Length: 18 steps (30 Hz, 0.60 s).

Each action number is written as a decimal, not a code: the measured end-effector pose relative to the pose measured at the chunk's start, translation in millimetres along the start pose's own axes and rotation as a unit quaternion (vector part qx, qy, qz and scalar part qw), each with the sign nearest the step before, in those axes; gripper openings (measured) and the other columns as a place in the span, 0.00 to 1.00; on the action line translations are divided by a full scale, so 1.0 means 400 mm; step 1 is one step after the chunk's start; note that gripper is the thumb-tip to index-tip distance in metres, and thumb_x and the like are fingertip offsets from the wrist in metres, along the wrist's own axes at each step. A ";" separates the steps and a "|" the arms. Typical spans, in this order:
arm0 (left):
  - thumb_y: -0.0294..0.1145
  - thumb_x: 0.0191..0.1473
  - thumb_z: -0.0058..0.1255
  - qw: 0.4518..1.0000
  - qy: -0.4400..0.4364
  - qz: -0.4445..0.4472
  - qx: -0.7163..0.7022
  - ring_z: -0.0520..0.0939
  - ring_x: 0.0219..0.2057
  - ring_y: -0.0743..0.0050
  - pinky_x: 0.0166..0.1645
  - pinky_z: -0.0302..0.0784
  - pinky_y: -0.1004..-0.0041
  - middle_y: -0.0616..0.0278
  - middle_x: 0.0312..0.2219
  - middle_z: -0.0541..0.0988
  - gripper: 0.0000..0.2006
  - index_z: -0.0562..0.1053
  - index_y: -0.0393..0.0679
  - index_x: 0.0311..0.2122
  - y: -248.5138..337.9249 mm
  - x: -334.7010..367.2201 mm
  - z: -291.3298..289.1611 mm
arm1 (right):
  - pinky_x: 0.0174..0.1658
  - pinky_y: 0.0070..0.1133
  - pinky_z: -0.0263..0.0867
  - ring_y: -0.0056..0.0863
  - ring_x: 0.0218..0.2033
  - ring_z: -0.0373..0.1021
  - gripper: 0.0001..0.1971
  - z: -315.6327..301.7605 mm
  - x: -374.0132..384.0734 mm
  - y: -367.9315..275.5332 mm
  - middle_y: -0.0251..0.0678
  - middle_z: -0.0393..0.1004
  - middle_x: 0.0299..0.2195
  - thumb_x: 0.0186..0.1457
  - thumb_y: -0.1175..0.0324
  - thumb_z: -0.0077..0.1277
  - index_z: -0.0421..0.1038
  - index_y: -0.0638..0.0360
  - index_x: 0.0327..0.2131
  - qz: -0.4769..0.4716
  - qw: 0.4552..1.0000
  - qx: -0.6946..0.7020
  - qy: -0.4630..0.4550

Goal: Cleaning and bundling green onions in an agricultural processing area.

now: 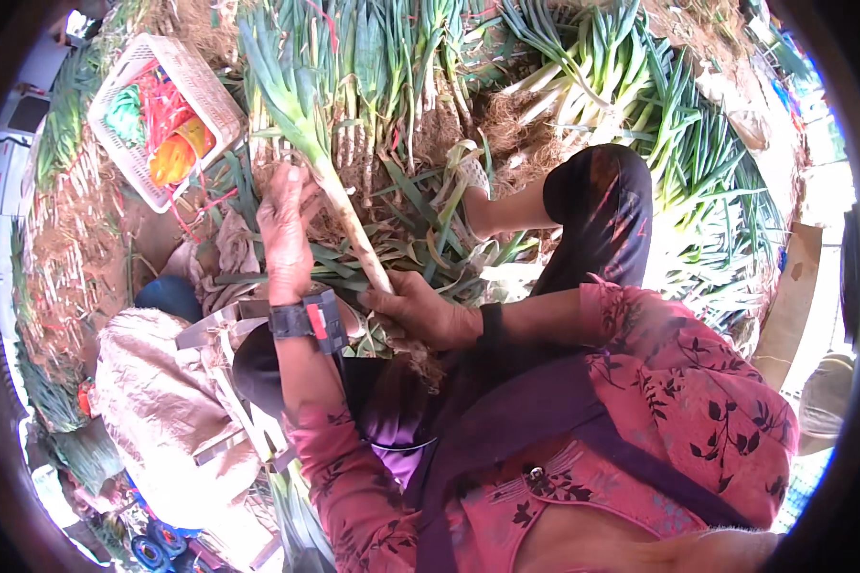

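Note:
A long leek (pixel 346 212) slants across the middle, its green leaves spread at the far end and its pale shaft running down toward me. My right hand (pixel 420 310) is closed around the shaft's lower end, and brown roots hang below the fist. Beside the upper shaft, my left hand (pixel 287 215) has its fingers curled in close to the stalk. Whether those fingers pinch a leaf or sheath is hidden. Both wrists wear dark bands, the left one with a red and grey device on it.
A white plastic basket (pixel 115 134) holding red, green and orange ties stands at the far left. Rows of leeks (pixel 382 67) lie ahead, with a loose pile (pixel 698 181) to the right. Stripped leaves (pixel 430 224) litter the ground. A pale sack (pixel 153 382) lies at my left.

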<state>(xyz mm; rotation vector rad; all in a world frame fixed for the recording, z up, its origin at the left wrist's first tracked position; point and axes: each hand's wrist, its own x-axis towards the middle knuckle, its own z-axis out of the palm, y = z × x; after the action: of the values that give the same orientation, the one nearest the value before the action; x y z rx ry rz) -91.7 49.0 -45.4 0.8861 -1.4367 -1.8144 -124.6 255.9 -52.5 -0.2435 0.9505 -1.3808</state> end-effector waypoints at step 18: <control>0.28 0.53 0.55 0.846 -0.481 0.010 0.227 0.82 0.31 0.74 0.40 0.77 0.74 0.61 0.31 0.82 0.09 0.78 0.36 0.39 0.287 -0.300 0.040 | 0.26 0.14 0.60 0.06 0.27 0.59 0.10 -0.099 0.055 -0.123 0.17 0.67 0.25 0.63 0.66 0.51 0.72 0.60 0.43 -0.257 0.941 -0.201 -0.088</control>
<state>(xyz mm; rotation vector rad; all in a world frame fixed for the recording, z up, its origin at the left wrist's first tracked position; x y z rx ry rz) -28.4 134.8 83.0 0.0702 -2.5504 -2.0267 -189.3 239.3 -54.4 -0.9645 1.0547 -1.5877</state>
